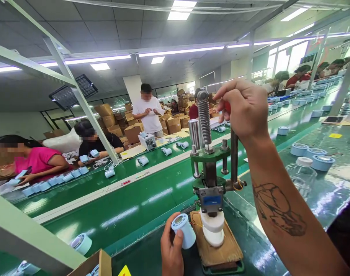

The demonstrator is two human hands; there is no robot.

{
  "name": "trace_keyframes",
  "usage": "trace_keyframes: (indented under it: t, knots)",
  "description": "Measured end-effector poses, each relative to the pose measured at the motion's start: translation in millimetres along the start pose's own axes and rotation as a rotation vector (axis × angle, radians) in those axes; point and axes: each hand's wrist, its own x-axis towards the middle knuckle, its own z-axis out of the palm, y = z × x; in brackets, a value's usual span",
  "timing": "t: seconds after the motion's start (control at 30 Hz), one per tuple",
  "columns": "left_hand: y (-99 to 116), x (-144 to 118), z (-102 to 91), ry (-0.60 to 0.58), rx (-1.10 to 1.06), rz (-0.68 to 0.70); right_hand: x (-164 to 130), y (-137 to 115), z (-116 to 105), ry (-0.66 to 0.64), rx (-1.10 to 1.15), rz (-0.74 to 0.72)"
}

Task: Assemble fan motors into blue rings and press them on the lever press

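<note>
My left hand grips a light-blue plastic cylindrical housing, its open ringed end tilted up. Thin orange wires run from the housing toward the press. My right hand is raised, fingers curled round the red knob of the press lever. The green hand press stands upright with a coil spring on top. Beneath its ram are stacked white round blocks, on a base covered with brown cardboard.
A green conveyor runs behind the press, carrying blue housings. Right of the press stand a clear plastic jar and blue parts. A cardboard box sits lower left. Several people work across the belt; a slanted post rises at left.
</note>
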Motion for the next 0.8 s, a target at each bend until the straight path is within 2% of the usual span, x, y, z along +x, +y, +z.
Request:
trace_keyframes:
  t: [0.13, 0.27, 0.33, 0.5, 0.63, 0.73, 0.8]
  knots:
    - [-1.3, 1.5, -6.1, -0.055, -0.066, -0.059, -0.2, 0.0, -0.5, -0.001, -0.006, -0.015]
    - [4.2, -4.4, -3.1, -0.248, -0.235, -0.209, -1.4, -3.2, 1.2, 0.012, -0.018, -0.03]
    - [9.2, -9.2, 1.1, -0.308, -0.329, -0.3, -1.0, -3.9, 1.2, 0.015, -0.019, -0.02]
    - [18.0, -14.8, 4.8, -0.309, -0.486, -0.443, 0.9, 1.1, -0.5, -0.025, -0.04, -0.042]
    - [13.8, -21.0, 13.0, -0.383, -0.485, -0.425, 3.2, 5.4, -2.6, -0.042, -0.067, -0.068]
    - [7.2, -42.0, 33.3, -0.448, -0.293, -0.266, 5.2, 3.4, -6.5, -0.009, -0.048, -0.031]
    - [6.2, -60.8, 45.1, -0.444, -0.112, -0.144, 3.2, 0.3, -4.9, -0.016, -0.01, -0.001]
